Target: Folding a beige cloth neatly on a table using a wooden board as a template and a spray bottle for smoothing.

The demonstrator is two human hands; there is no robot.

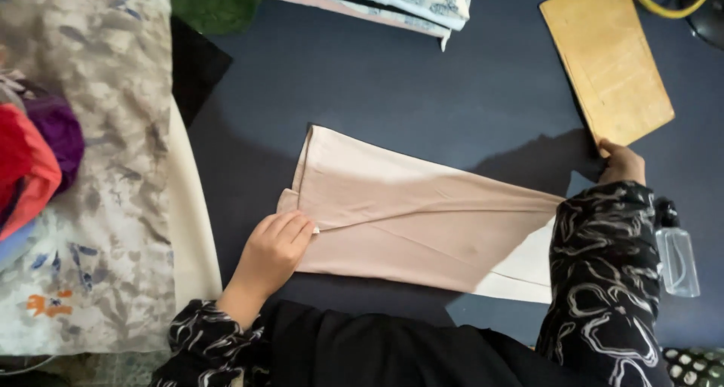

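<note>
A beige folded cloth lies flat across the dark blue surface in front of me. My left hand rests on the cloth's left edge, fingers curled over the fold and pressing it down. My right hand reaches to the right, past the cloth's far end, with its fingers at the lower corner of a tan wooden board. Whether it grips the board is unclear. Both arms wear black sleeves with a white swirl print.
A patterned grey fabric covers the left side, with red and purple clothes on it. Folded light printed cloths lie at the top. A clear plastic bottle lies at the right. A yellow cord curves in the top right corner.
</note>
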